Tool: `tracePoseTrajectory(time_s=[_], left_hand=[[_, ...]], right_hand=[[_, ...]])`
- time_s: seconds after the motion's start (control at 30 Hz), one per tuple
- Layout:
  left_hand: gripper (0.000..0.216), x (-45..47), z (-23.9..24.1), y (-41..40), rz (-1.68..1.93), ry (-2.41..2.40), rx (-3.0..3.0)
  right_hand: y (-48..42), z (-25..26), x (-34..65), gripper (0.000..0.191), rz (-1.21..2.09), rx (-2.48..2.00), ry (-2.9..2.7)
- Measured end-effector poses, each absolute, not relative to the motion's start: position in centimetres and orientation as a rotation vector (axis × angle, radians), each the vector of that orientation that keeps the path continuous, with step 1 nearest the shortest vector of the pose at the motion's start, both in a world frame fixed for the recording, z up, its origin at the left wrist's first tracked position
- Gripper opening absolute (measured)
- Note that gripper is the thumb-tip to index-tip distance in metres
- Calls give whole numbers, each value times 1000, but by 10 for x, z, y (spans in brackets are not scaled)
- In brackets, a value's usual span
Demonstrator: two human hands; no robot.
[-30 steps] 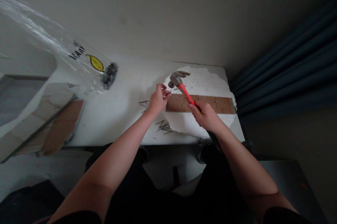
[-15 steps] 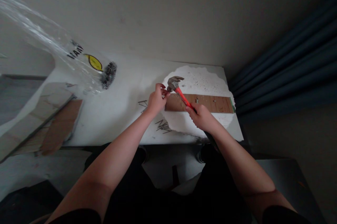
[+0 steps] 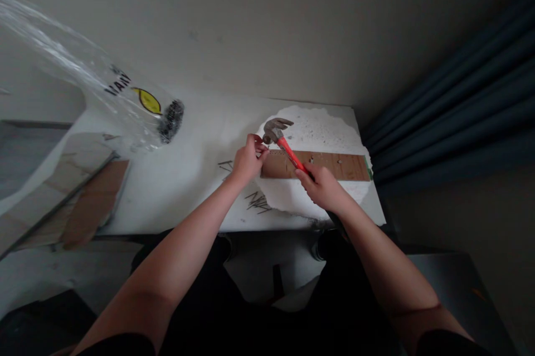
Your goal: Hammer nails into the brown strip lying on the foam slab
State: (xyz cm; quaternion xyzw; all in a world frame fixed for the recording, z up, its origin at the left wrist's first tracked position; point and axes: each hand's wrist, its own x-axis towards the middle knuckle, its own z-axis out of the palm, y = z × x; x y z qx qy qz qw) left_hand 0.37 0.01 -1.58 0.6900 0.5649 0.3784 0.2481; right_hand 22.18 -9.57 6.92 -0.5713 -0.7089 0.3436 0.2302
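Note:
My right hand [image 3: 321,184] is closed around the handle of a claw hammer [image 3: 287,148] with a red and black grip. The hammer's steel head hovers just over the left end of a brown wooden board [image 3: 349,167]. At that end my left hand [image 3: 247,162] pinches a small nail upright, its fingertips close beneath the hammer face. The nail is mostly hidden by the fingers. Along the board's far left edge runs a row of small dark marks. Loose nails [image 3: 258,201] lie in a pile near the table's front edge, and several more nails [image 3: 225,165] lie left of the board.
A ragged white slab [image 3: 321,128], speckled with debris, lies under the board on the white table [image 3: 200,189]. Clear plastic wrap [image 3: 96,77] with a yellow mark hangs at the left. Brown board pieces [image 3: 98,200] lean lower left. A dark blue curtain [image 3: 468,83] borders the right.
The hammer head has risen slightly above the left fingertips. Both hands keep their grips and stay in nearly the same place; the whole view has shifted a little.

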Motion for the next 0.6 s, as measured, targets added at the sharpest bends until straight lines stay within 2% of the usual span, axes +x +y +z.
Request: tracePoseTrajectory(time_s=[0.6], left_hand=[[38, 4, -20, 2, 1048, 1509, 1895]], right_hand=[[-98, 70, 221, 34, 960, -1566, -1927]])
